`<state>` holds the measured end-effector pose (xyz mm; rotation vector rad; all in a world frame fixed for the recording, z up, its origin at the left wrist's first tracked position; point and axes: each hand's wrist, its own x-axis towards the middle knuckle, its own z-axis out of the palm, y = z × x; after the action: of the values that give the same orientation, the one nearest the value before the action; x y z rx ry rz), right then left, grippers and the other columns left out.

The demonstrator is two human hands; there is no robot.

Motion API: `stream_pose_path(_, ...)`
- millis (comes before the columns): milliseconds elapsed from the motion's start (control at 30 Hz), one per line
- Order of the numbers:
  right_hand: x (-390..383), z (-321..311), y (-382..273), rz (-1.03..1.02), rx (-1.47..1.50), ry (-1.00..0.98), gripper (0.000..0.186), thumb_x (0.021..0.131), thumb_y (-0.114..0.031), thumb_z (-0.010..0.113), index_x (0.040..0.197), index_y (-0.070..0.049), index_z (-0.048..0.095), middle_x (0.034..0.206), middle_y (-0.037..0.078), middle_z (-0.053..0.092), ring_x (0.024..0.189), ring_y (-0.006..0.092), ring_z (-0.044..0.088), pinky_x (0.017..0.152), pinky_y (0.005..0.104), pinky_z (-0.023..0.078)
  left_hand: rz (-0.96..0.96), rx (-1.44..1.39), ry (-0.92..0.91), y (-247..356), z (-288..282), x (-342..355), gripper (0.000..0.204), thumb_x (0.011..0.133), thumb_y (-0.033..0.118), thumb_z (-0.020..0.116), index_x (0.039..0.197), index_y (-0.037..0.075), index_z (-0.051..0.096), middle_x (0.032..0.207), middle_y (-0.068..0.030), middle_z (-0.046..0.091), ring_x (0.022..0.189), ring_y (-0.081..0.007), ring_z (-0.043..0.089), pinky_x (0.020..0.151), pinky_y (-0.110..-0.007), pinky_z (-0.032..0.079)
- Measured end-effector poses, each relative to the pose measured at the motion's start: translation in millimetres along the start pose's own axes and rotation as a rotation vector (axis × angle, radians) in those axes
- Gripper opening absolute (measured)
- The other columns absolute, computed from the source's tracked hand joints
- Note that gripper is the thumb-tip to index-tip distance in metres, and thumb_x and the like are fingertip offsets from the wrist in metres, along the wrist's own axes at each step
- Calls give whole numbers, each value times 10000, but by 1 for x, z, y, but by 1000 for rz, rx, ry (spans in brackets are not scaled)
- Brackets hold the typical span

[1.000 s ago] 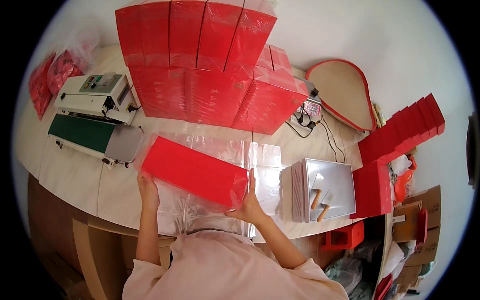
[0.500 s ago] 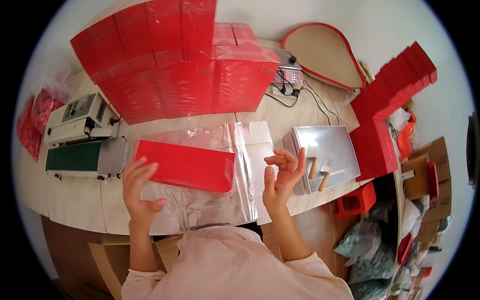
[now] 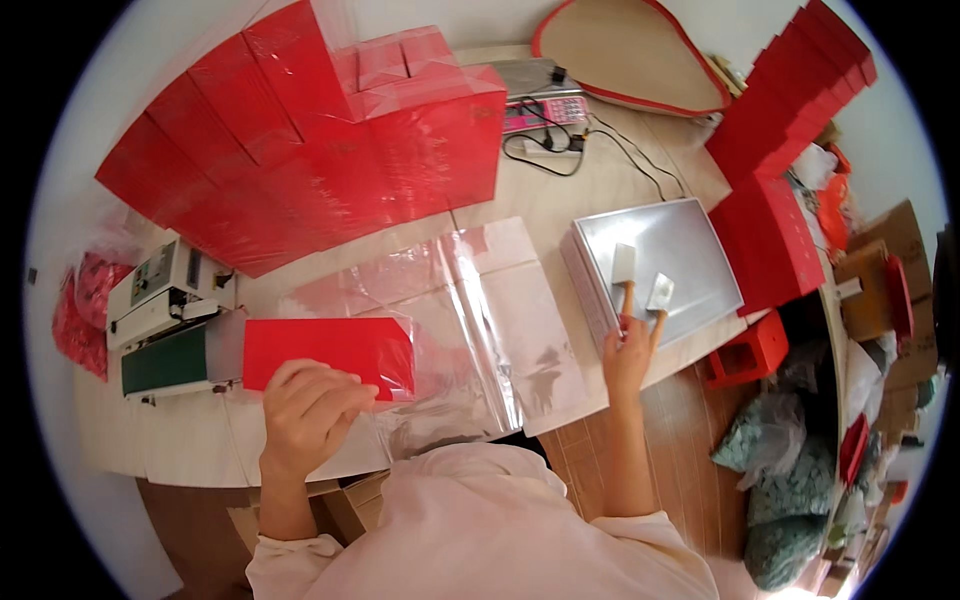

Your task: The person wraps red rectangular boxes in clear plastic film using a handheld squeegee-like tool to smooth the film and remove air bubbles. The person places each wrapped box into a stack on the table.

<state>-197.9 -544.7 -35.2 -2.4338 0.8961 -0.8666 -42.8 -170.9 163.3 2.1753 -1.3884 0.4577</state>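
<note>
A red rectangular box (image 3: 315, 340) with clear film over its right end lies near clear plastic sheets (image 3: 450, 300). My left hand (image 3: 310, 410) is curled at the box's near edge; what its fingers hold, if anything, is hidden. On a silver metal-topped appliance (image 3: 690, 250) lie two flat metal scrapers with wooden handles (image 3: 627, 295). My right hand (image 3: 630, 350) reaches to the handles, index finger stretched out and fingers apart, touching or nearly touching them.
Wrapped red boxes (image 3: 420, 150) are stacked behind. A white machine with green belt (image 3: 165, 362) and pink bags (image 3: 95, 300) are left. At right are red boxes (image 3: 760, 250), a red stool (image 3: 745, 355) and sacks (image 3: 800, 500). Cables cross the table behind the appliance.
Both hands have left their grip on the box's ends. The right moved right to the scrapers; the left's fingers curled by the box. The view has shifted.
</note>
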Motion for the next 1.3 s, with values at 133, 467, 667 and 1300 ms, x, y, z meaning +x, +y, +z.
stream_pose_path(133, 28, 24, 38, -80, -452, 40, 177, 834, -137, 644, 960, -31, 579, 910, 151, 613, 815, 319, 607, 895, 447, 453, -142, 164, -51, 0, -1, 33, 208, 738, 46, 687, 937, 102, 706, 993, -45, 671, 933, -223, 633, 825, -384, 490)
stream_pose_path(467, 58, 59, 62, 202, -523, -168, 241, 856, -208, 651, 967, -36, 522, 801, 137, 650, 770, 333, 638, 600, 445, 517, -11, 281, -215, -6, 21, 66, 129, 755, 73, 647, 878, 101, 677, 1118, -47, 640, 1085, -232, 583, 952, -411, 445)
stream_pose_path(667, 58, 46, 56, 249, -192, -207, 240, 927, -205, 575, 1058, -13, 515, 832, 180, 665, 777, 370, 646, 627, 470, 502, -356, 220, -24, 3, 29, 51, 85, 814, 102, 680, 883, 60, 651, 986, -83, 659, 921, -256, 631, 854, -368, 478)
stream_pose_path(1300, 65, -40, -102, -510, 733, -761, 189, 854, -137, 712, 967, 0, 647, 733, 120, 625, 590, 248, 589, 518, 328, 454, -802, -4, -46, 17, 41, 40, 159, 845, 144, 695, 825, 18, 600, 990, -95, 655, 909, -294, 631, 783, -361, 487)
